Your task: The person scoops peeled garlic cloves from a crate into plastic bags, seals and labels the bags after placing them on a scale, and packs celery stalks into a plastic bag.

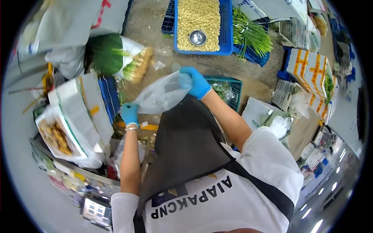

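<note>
A clear plastic bag (157, 95) is stretched between my two hands, in front of the dark apron (186, 143). My left hand (130, 113), in a blue glove, is closed on the bag's lower left end. My right hand (195, 82), also gloved in blue, grips the upper right end, with some of the film lying over its fingers. Beyond the hands, a blue crate (229, 35) holds pale, bean-like pieces (198, 19), with a metal bowl (197, 38) resting on them.
Bundled green stalks (252, 35) lie right of the crate. To the left sits a large wrapped bunch of leafy greens (107, 54). A green crate (237, 91) stands beside my right forearm. White foam boxes (93, 112) flank the left, and a taped box (309, 73) stands right.
</note>
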Action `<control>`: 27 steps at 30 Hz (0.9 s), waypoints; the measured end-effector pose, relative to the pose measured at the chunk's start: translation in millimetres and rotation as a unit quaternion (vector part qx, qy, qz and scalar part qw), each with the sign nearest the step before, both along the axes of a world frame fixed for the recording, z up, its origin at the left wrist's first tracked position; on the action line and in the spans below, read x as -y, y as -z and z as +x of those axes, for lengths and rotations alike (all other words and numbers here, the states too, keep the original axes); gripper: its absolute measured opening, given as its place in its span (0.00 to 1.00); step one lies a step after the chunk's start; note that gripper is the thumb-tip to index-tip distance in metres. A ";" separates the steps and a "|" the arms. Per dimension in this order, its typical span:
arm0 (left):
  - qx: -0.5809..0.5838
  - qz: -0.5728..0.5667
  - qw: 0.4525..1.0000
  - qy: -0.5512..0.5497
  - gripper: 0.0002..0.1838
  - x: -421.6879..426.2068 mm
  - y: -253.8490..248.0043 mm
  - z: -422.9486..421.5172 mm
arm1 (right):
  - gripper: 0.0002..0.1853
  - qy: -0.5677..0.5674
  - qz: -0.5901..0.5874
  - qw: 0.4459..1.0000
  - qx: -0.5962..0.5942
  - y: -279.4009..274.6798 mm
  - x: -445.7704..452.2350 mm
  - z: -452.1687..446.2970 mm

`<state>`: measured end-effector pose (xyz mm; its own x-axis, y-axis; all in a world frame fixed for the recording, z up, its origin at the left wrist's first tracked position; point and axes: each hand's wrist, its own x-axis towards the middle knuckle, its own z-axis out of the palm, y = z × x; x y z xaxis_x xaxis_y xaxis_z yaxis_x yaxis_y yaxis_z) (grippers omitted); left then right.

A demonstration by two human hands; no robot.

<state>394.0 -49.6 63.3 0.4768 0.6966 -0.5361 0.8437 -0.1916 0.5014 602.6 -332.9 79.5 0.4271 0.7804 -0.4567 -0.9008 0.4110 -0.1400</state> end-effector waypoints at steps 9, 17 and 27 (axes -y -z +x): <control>0.068 0.050 0.941 0.326 0.36 49.7 -25.8 263.1 | 0.08 -0.095 -0.200 0.941 0.257 -35.7 -59.4 158.3; 0.019 -0.062 0.939 0.338 0.24 1.3 17.0 336.8 | 0.21 -0.231 -0.370 0.859 0.269 71.5 -3.0 290.1; 0.000 -0.111 0.978 0.176 0.26 -26.1 67.3 440.1 | 0.49 -0.356 -0.678 0.599 0.235 334.6 101.9 353.2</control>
<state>834.1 -23.5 -4.0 0.6660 0.3558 -0.6556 0.7452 -0.3569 0.5633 955.9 -434.7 -255.2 0.5365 -0.1105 -0.8367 -0.5111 -0.8315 -0.2179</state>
